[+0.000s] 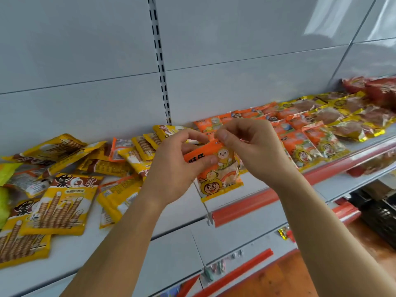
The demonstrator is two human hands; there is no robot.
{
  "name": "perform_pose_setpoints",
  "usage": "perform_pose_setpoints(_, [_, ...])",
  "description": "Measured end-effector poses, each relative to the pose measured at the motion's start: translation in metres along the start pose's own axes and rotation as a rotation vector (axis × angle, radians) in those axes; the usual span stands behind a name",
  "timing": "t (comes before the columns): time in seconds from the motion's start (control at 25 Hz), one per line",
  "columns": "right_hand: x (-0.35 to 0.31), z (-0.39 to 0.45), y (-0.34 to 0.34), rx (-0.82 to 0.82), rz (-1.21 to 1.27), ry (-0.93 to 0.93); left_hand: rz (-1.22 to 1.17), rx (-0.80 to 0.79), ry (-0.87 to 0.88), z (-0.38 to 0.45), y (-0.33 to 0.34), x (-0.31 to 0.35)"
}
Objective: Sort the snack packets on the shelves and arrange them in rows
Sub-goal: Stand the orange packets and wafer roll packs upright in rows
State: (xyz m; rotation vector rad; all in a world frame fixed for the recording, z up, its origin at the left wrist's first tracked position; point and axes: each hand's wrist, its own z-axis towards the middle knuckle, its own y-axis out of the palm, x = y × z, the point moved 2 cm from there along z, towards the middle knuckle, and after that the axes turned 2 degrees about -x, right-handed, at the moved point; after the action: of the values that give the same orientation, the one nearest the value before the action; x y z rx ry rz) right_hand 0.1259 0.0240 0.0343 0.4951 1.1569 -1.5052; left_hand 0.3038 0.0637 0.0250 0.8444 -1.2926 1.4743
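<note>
Both hands are raised in front of a white shop shelf, forearms reaching up and inward from the bottom of the view so that the hands meet near the middle. Held between them is an orange snack packet (216, 168) printed with cartoon faces, hanging just above and in front of the shelf's front edge. The left hand (177, 166) grips the packet's upper left part, thumb pressed across the front and fingers curled behind. The right hand (255, 148) pinches the packet's top edge between thumb and curled fingers, wrist bent downward. Below the packet, the white shelf (132, 230) shows a bare patch running toward its front lip, which carries a red price strip (252, 202). To the left, yellow wafer-roll packets (60, 211) lie in a loose, overlapping heap, some flat near the front edge and others tilted against each other farther back. To the right, orange packets (304, 146) of the same kind as the held one lie in neat rows, reaching close to the red strip. Beyond them come rows of gold-edged packets (347, 118), then red packets (377, 91) at the far right. Behind everything rises a plain white back panel (85, 50) with a slotted upright (159, 58). A lower shelf edge (242, 269), also trimmed in red, shows beneath the forearms.
</note>
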Motion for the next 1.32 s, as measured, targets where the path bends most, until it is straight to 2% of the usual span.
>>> perform_pose_setpoints(0.12, [0.012,0.008,-0.02,0.092,0.047,0.066,-0.135,-0.01,-0.089,-0.002,0.021,-0.004])
perform_pose_setpoints(0.2, [0.02,0.012,-0.036,0.132,0.035,0.086,-0.142,-0.002,-0.143,-0.007,0.032,-0.01])
perform_pose_setpoints(0.36, [0.035,0.024,-0.053,0.082,-0.069,0.111,-0.156,0.069,-0.234,-0.006,0.047,-0.016])
perform_pose_setpoints(0.52, [0.046,0.038,-0.073,0.037,0.005,0.131,-0.176,0.047,-0.275,-0.004,0.065,-0.012])
perform_pose_setpoints(0.6, [0.052,0.044,-0.076,-0.017,-0.043,0.108,-0.159,0.086,-0.299,-0.007,0.072,-0.015])
perform_pose_setpoints(0.76, [0.064,0.066,-0.088,0.038,-0.079,0.064,-0.072,0.074,-0.39,-0.02,0.084,-0.024])
perform_pose_setpoints(0.96, [0.068,0.075,-0.084,-0.155,0.083,0.099,-0.003,0.315,-0.268,-0.009,0.087,-0.021])
perform_pose_setpoints(1.12, [0.067,0.072,-0.075,-0.202,0.248,0.154,0.024,0.33,-0.227,-0.002,0.098,-0.02])
perform_pose_setpoints(1.2, [0.072,0.073,-0.075,-0.219,0.17,0.133,0.048,0.358,-0.227,-0.006,0.101,-0.022])
perform_pose_setpoints(1.32, [0.079,0.069,-0.075,-0.278,-0.153,0.001,0.198,0.34,-0.239,-0.013,0.102,-0.029])
